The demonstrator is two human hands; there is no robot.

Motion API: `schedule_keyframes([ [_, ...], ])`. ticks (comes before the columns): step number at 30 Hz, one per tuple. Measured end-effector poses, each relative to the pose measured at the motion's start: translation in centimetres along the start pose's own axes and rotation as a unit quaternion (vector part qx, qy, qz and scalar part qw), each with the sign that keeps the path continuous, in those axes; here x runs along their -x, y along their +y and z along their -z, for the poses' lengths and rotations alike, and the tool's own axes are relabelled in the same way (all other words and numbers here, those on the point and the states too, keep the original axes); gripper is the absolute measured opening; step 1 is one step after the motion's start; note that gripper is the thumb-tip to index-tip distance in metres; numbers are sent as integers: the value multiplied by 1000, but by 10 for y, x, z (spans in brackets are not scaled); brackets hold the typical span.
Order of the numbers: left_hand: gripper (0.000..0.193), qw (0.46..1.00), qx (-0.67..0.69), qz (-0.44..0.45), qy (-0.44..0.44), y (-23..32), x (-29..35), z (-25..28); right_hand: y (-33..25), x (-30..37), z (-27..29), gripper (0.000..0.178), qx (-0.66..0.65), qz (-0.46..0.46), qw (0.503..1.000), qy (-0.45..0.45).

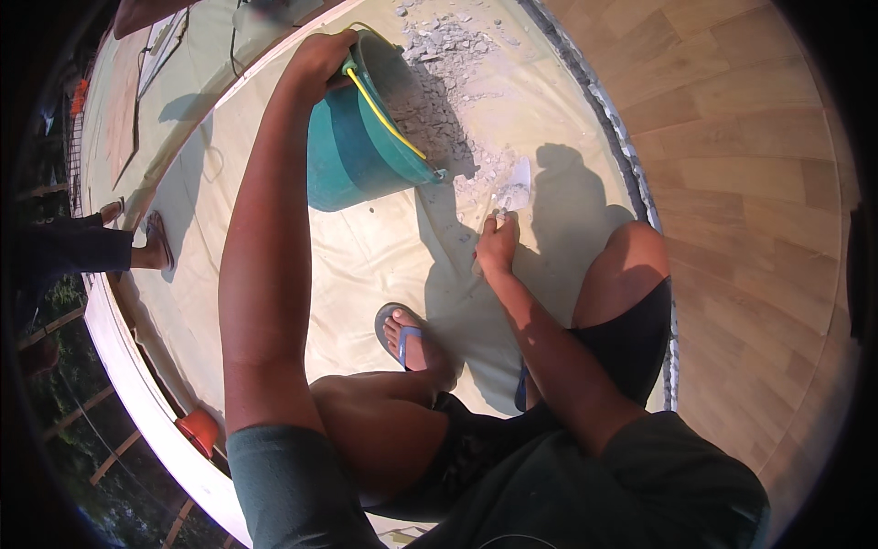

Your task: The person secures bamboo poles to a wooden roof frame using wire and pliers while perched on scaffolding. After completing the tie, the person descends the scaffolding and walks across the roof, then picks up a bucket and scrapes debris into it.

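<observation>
A person crouches on a pale sheet-covered floor [302,265], seen from above their own head, knees bent and blue flip-flops [402,334] planted flat. The landmark is a teal plastic bucket [352,151] with a yellow wire handle, tipped steeply on its side so its mouth faces a heap of grey crumbly rubble [439,82] just beyond its rim. The left hand [320,59] is curled tight over the bucket's upper rim, fingers wrapped and closed on it; that grip appears to be what keeps the bucket tilted toward the heap rather than standing upright. On the near side of the bucket's mouth, the right hand [498,242] is closed around the handle of a small trowel [512,188], whose pale blade lies low against the floor among scattered grit, its tip pointing toward the rubble and the bucket opening, which suits scraping loose bits along the sheet. Beyond the rubble, away from the bucket, a dark gravelly strip [608,119] borders wood-look flooring [750,165]. On the bucket's far left, past a curved white edge [119,357], another person's sandalled feet [155,238] stand, and an orange object [199,428] sits lower down by that edge.
</observation>
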State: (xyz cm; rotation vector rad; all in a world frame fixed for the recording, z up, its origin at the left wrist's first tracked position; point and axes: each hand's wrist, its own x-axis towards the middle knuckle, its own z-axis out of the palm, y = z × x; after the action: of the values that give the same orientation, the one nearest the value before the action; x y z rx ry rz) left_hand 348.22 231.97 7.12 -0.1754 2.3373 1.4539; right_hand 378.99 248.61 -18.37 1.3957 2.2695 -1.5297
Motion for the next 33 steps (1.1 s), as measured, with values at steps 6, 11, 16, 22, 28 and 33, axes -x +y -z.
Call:
schedule_keyframes([
  [6,30,1000,6,21,18,-11,-3,8,-48,4,5,39,-77,-64,992,-77],
  [11,28,1000,6,8,-9,-4,-7,3,-35,-11,1,36,-5,19,997,-70],
  [16,29,999,-23,35,-4,-6,-1,7,-58,3,4,40,-50,-32,986,-156],
  [22,28,1000,-11,15,-16,3,7,2,-110,-55,9,25,-83,-64,954,-282],
  [28,32,999,-8,39,2,0,6,0,-143,-91,37,23,-48,-26,931,-360],
  [33,31,999,-1,37,14,-11,8,5,-158,-33,43,54,251,285,886,-266],
])
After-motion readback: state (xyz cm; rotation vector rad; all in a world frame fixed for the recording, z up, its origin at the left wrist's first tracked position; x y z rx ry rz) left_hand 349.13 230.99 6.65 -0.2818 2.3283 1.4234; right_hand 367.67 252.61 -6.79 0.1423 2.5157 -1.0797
